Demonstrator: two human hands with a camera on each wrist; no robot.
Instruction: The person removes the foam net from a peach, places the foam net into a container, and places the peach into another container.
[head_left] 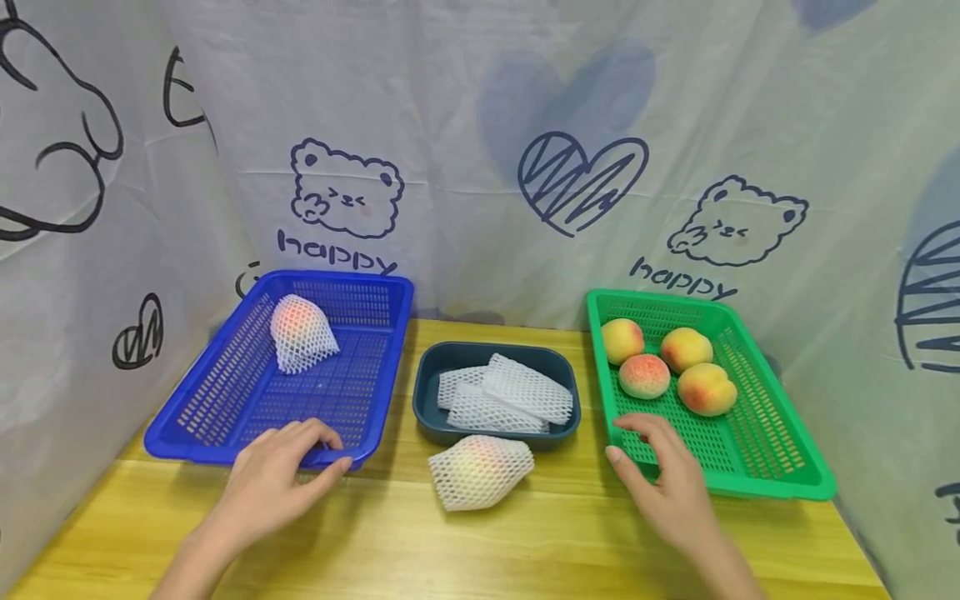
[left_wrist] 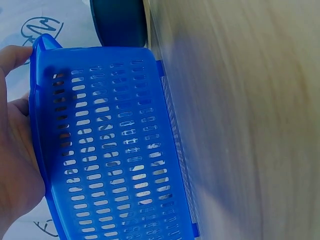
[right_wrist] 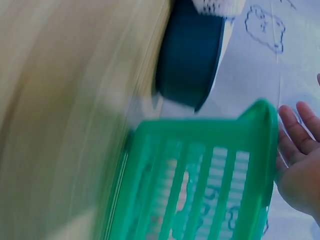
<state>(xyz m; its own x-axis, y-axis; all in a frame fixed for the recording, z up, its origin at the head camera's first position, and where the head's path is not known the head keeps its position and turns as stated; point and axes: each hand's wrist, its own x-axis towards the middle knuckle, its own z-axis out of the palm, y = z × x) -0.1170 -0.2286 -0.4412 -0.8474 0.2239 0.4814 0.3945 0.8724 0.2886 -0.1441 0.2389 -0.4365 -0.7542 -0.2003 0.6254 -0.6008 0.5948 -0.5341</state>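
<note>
In the head view my left hand (head_left: 281, 471) is at the near rim of a blue basket (head_left: 258, 450), thumb and forefinger apart. The left wrist view shows a fingertip right at the rim's corner. Inside the basket lies a peach in a white foam net (head_left: 300, 329). My right hand (head_left: 667, 479) is beside the near left corner of a green basket (head_left: 780, 487), its fingers loosely bent with nothing between them. Several bare peaches (head_left: 645, 377) sit in that basket. Between my hands, a second netted peach (head_left: 480, 473) lies on the table.
A dark teal tray (head_left: 423, 421) stands between the baskets and holds several flat white foam nets (head_left: 498, 408). The netted peach lies at its front edge. A printed cloth (head_left: 465, 167) hangs behind the wooden table (head_left: 420, 550) and along its sides.
</note>
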